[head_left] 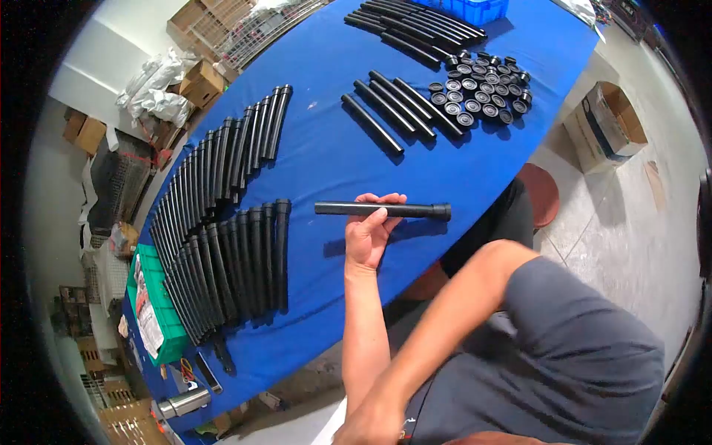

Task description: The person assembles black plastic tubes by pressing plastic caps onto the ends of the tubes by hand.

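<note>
Nearest to the viewer is the right hand (371, 423), which lies low before the body, beside the left forearm and off the table; it is blurred and partly cut, so I cannot tell if its fingers are open or closed. Farther out, the left hand (374, 226) is closed on a black tube (341, 208), the thumb over its top and the fingers behind it. The tube is held level above the blue tablecloth (311, 163), not far inside the near edge, with its shadow falling under it. Its long axis goes across the left forearm, almost at a right angle: the wider collar (440, 212) points toward the near edge, and the plain end points toward the far edge. The left hand holds it about the middle, while the right hand is well apart from both ends. Beyond the plain end, toward the left end and the far edge, lie two rows of collared tubes (282, 256). Toward the right end, plain tubes (372, 124) lie beside loose round caps (483, 97), and a blue crate (475, 11) stands farthest away.
</note>
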The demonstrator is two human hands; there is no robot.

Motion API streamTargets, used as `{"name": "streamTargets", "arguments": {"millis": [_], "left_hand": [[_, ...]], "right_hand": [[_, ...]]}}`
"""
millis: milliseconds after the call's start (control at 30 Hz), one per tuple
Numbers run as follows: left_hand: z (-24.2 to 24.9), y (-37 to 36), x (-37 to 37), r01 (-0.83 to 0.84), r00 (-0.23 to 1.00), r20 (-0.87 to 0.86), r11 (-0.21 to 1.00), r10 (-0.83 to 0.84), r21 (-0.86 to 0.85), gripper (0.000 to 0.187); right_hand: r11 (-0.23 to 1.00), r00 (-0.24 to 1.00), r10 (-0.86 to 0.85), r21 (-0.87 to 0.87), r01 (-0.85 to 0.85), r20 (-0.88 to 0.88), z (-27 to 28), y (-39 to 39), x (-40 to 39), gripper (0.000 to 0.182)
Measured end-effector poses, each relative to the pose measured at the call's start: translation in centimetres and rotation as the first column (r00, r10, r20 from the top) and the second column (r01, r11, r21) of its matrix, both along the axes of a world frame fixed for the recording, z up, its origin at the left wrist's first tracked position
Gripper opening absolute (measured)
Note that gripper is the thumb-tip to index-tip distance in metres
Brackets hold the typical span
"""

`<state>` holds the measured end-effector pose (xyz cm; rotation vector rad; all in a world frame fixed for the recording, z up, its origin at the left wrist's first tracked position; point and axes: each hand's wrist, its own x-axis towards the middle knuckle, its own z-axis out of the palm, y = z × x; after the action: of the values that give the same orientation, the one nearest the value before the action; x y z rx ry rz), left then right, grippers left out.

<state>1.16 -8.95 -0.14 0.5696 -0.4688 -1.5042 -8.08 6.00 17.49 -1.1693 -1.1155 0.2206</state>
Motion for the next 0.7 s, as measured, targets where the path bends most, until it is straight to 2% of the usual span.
{"name": "streamTargets", "arguments": {"millis": [133, 367, 533, 700], "left_hand": [[-0.3, 0.0, 0.2, 0.02, 1.0, -0.013, 0.999, -0.02, -0.028, 0.027], [0.1, -0.1, 0.1, 0.005, 1.0, -0.018, 1.0, -0.005, -0.017, 0.029], [0.1, 0.0, 0.0, -0.024, 1.0, 0.011, 1.0, 0.024, 0.008, 0.029], [0.5, 0.0, -0.3, -0.018, 0.999, -0.038, 1.0, 0.019, 0.023, 0.029]], "right_hand": [[0.993, 0.998, -0.042, -0.109, 0.047, 0.048, 0.4, 1.9, 3.6, 0.058], [0.978, 0.998, -0.036, -0.203, 0.045, 0.052, 0.4, 1.3, 3.8, 0.06], [0.974, 0.999, -0.04, -0.222, 0.046, 0.034, -0.2, 1.0, 3.0, 0.061], [0.96, 0.994, -0.103, -0.259, 0.11, 0.04, 0.2, 0.8, 3.8, 0.062]]}}
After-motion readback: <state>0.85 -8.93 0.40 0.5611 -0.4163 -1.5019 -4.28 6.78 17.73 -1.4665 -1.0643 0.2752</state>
